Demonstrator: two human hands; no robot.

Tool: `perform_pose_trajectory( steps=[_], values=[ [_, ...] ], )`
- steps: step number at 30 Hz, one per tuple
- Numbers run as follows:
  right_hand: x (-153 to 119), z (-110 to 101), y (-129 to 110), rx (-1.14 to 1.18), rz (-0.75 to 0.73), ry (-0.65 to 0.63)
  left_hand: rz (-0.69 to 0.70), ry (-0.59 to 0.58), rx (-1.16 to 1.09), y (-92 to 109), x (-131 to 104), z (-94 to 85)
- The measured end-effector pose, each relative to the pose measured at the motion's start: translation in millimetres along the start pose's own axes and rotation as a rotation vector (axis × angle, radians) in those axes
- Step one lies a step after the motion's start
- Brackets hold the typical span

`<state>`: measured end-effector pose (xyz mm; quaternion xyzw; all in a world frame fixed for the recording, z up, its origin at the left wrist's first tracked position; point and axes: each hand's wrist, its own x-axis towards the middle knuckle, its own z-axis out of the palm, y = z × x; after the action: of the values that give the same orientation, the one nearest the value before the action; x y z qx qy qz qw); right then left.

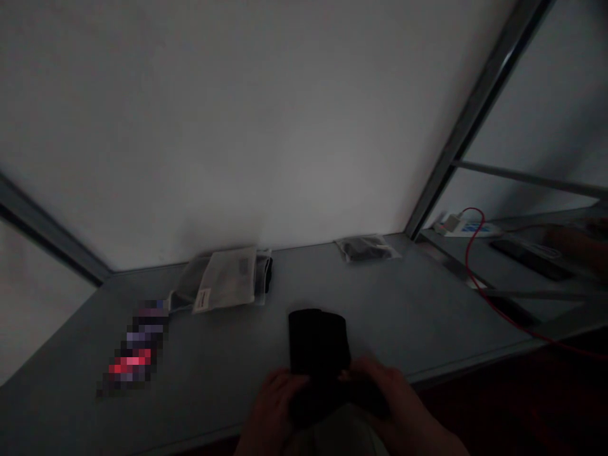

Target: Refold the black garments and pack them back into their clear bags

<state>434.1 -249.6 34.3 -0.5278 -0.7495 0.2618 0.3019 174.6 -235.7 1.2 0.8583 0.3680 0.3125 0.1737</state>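
Note:
Low in the middle of the head view, a black, soft-looking fabric piece (318, 342) is held at the front of the grey surface, its folded upper part pointing away from me. The dim light hides its exact kind. My left hand (275, 405) grips its near left side with the fingers closed. On the near right side, my right hand (396, 396) is closed on the same black fabric, thumb and fingers near its middle. Beyond it lie clear plastic bags (228, 278), one with a small white label and something black at its right end.
A smaller clear bag (365, 248) with dark contents lies by the back wall. At left is a pixelated object (135, 345). Past the metal post, a neighbouring shelf holds a white power strip (468, 228), a red cable (470, 253) and a dark flat object (529, 258); another person's hand (577, 250) is there.

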Motion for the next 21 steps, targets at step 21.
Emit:
perform_pose_trajectory(
  steps=[21],
  values=[
    [78.9,38.8,-12.1,-0.546,0.494,0.080,-0.962,0.027,0.214,18.4,75.8,14.4]
  ],
)
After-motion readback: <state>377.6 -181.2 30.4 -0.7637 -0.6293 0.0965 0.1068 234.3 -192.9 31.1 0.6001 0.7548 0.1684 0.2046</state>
